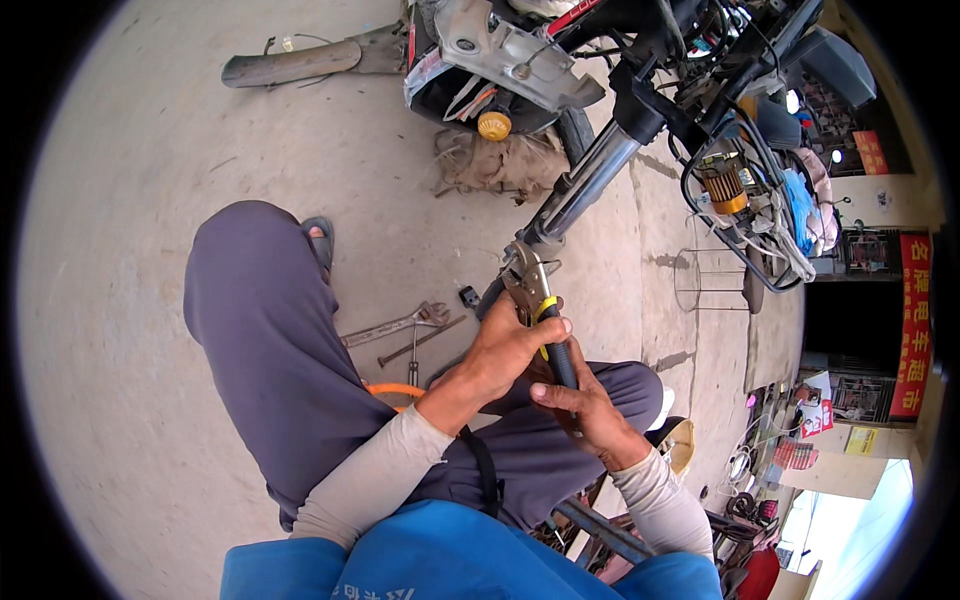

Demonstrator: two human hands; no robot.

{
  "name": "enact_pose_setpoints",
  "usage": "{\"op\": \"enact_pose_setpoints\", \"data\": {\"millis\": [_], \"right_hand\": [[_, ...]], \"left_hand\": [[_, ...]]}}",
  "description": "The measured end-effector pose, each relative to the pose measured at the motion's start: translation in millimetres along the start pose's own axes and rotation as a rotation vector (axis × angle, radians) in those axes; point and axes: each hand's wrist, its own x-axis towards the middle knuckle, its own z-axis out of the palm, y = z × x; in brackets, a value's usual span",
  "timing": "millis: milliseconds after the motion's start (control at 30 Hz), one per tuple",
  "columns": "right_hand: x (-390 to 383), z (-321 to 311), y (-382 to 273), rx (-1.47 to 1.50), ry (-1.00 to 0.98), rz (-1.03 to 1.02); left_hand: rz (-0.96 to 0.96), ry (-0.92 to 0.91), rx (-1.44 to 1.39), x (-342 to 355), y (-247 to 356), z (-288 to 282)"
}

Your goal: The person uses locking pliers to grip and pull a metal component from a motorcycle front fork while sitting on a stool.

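A pair of locking pliers (557, 350) with black-and-yellow grips is in both my hands. My left hand (490, 350) wraps round it near the jaws, thumb lying along the upper grip. Lower down, my right hand (597, 412) closes on the handle ends. The metal jaws are at the bottom end of a shiny fork tube (590, 175) on a partly stripped scooter; whether they bite on it I cannot tell. On the ground left of my hands lie an adjustable wrench (388, 327), a thin metal rod (420, 343) and a small black part (468, 296).
The scooter's grey front panel (510, 60) hangs above a crumpled tan sack (500, 165). A long fender (295, 66) lies at the far left. To the right are a wire-frame stand (718, 280) and shopfronts with a red banner (910, 325). An orange ring (393, 389) lies beside my leg.
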Motion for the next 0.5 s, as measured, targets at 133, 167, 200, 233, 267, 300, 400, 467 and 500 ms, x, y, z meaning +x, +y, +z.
{"op": "enact_pose_setpoints", "data": {"millis": [133, 167, 200, 233, 267, 300, 400, 467, 500], "right_hand": [[1, -4, -7, -0.093, -0.035, -0.005], [2, -6, -4, -0.095, -0.04, -0.025], [3, -8, 4, -0.098, -0.045, -0.046], [4, -9, 8, -0.101, -0.051, -0.066], [4, -6, 9, -0.127, -0.035, -0.087], [5, -3, 10, -0.153, -0.019, -0.107], [6, -5, 9, -0.248, -0.038, -0.104], [6, -9, 2, -0.344, -0.054, -0.047], [6, -10, -5, -0.406, -0.053, -0.001]], "left_hand": [[0.019, 0.046, -0.082, 1, -8, 4], [0.016, 0.069, -0.088, 0, -10, 6], [0.014, 0.091, -0.094, -1, -12, 8], [0.012, 0.114, -0.1, -3, -12, 10], [0.008, 0.127, -0.073, -4, -12, 10], [0.004, 0.141, -0.046, -6, -10, 11], [0.005, 0.178, 0.078, -9, -11, 12], [0.002, 0.21, 0.127, -12, -11, 14], [-0.003, 0.231, 0.126, -14, -12, 18]]}}
